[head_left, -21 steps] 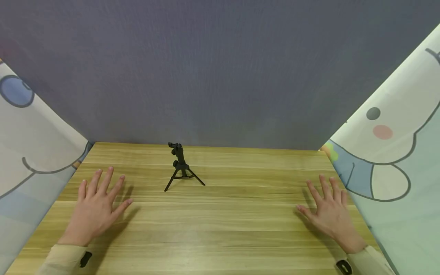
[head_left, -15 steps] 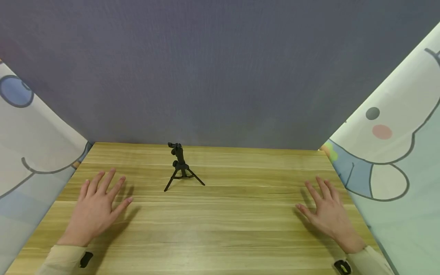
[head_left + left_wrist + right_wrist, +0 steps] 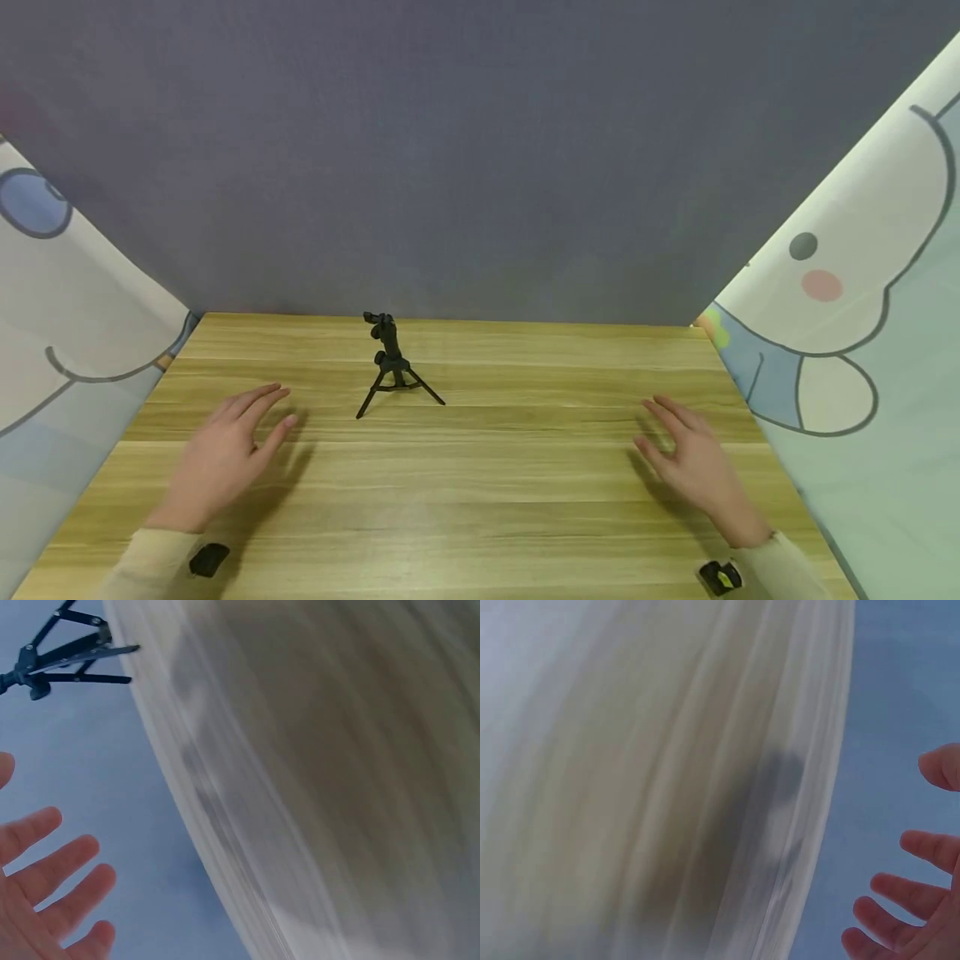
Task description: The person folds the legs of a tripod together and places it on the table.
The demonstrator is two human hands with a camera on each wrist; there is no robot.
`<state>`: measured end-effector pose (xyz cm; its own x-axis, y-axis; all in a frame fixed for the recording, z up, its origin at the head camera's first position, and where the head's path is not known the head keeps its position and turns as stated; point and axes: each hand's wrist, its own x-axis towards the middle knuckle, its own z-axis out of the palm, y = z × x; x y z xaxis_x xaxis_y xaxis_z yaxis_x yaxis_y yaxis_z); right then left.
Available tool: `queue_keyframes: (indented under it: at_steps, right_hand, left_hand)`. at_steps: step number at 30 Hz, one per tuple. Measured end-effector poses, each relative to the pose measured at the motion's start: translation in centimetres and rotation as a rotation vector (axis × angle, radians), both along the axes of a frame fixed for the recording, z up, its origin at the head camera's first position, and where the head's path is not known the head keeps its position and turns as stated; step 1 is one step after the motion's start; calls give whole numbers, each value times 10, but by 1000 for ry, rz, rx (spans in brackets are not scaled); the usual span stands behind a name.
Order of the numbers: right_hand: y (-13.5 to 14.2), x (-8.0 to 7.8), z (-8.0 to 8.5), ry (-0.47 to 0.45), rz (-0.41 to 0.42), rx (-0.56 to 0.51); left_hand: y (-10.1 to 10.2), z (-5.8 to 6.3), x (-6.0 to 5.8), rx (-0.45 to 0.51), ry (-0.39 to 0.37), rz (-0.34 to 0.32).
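The small black tripod (image 3: 392, 363) stands upright on the tabletop (image 3: 525, 467), left of centre toward the back, nearer the left grip (image 3: 217, 457) than the right grip (image 3: 697, 471). Both grips are spread loosely and hold nothing. The tripod looks light and stiff, smooth but probably not slippery; its thin legs (image 3: 427, 387) seem the part most easily bent. The upright column (image 3: 391, 337) is likely the best hold, clear of the knobs (image 3: 379, 357)

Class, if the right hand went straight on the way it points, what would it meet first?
Probably the grey backdrop: the right hand points forward and inward over the tabletop, passing right of the black tripod. Depth and tilt are unclear.
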<state>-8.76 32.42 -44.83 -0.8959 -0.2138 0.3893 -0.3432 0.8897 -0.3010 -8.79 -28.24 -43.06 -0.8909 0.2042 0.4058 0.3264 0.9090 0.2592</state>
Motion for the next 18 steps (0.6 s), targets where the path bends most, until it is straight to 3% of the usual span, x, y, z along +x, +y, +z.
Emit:
queue_keyframes:
  at_steps: [11, 18]
  right_hand:
    - [-38, -13, 4, 20, 92, -172]
    - [-70, -23, 7, -84, 131, -308]
  left_hand:
    - [24, 1, -7, 196, -92, -28]
    - [36, 0, -18, 296, -171, -78]
